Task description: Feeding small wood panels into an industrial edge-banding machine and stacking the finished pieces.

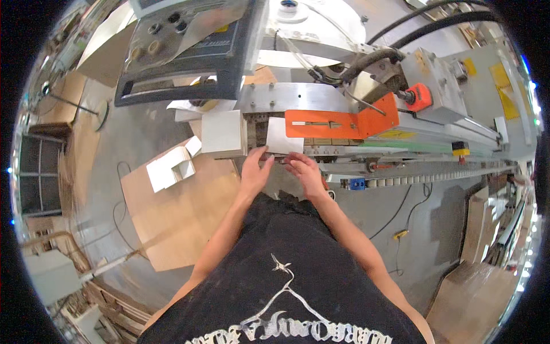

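Observation:
A square white card (281, 133) lies on the machine bed, its right side reaching beneath an orange slotted bracket (323, 124). My left hand (256, 170) is at the card's near left corner, thumb and forefinger spread apart with the fingertips at its edge. By the near right corner, my right hand (305, 172) has loosely bent fingers, and its fingertips touch or nearly touch the edge. Neither hand visibly grips the card. Just left of it stands a neat stack of square white cards (222, 132).
Above left hangs a dark control panel (183, 51) with knobs. A red-capped knob (417, 97) sits on the machine at right, above a long rail and a cable chain (412, 180). Folded white cartons (172, 168) rest on a brown board (183, 218). Cables cross the floor.

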Demonstrator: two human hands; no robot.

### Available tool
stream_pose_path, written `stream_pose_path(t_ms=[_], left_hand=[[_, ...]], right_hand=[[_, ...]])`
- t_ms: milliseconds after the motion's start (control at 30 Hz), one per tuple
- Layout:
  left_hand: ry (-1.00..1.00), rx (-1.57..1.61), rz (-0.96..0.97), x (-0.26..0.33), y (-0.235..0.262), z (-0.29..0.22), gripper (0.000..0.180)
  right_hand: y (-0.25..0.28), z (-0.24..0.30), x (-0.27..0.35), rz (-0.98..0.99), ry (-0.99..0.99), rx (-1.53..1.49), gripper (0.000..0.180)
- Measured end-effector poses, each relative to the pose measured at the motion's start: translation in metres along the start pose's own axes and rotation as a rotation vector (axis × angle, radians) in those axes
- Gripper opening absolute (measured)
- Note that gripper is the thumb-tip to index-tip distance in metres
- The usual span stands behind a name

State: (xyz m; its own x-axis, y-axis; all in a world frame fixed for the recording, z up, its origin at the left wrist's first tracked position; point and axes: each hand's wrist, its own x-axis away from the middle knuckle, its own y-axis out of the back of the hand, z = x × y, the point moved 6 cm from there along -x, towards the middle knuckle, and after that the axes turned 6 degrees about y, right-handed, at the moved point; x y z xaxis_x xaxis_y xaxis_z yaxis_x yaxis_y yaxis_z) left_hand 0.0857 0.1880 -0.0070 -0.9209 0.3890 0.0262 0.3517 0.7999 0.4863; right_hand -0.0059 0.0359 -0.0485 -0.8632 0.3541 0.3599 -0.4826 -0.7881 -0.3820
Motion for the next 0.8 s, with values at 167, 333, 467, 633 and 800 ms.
stream_pose_path(t_ms=[167, 333, 467, 633, 800], left_hand=[[0.151, 0.171, 0.124, -0.018, -0.014, 0.006, 0.038], [0.271, 0.492, 0.341, -0.028, -0.018, 0.003, 0.037], [0.302, 0.631, 0.42, -0.032, -0.021, 0.002, 0.029], [0.37, 0.676, 0.419, -0.029, -0.018, 0.006, 0.023], [0.301, 0.669, 0.398, -0.024, -0.02, -0.001, 0.019]], right_hand=[[-0.001, -0.003, -0.013, -0.055, 0.064, -0.122, 0.035], [0.003, 0.0, -0.012, -0.158, 0.118, -0.265, 0.026], [0.004, -0.004, -0.013, -0.134, 0.091, -0.4, 0.018], [0.0, 0.006, -0.009, -0.111, 0.062, -0.419, 0.019], [0.0, 0.008, -0.01, -0.086, 0.032, -0.39, 0.017]])
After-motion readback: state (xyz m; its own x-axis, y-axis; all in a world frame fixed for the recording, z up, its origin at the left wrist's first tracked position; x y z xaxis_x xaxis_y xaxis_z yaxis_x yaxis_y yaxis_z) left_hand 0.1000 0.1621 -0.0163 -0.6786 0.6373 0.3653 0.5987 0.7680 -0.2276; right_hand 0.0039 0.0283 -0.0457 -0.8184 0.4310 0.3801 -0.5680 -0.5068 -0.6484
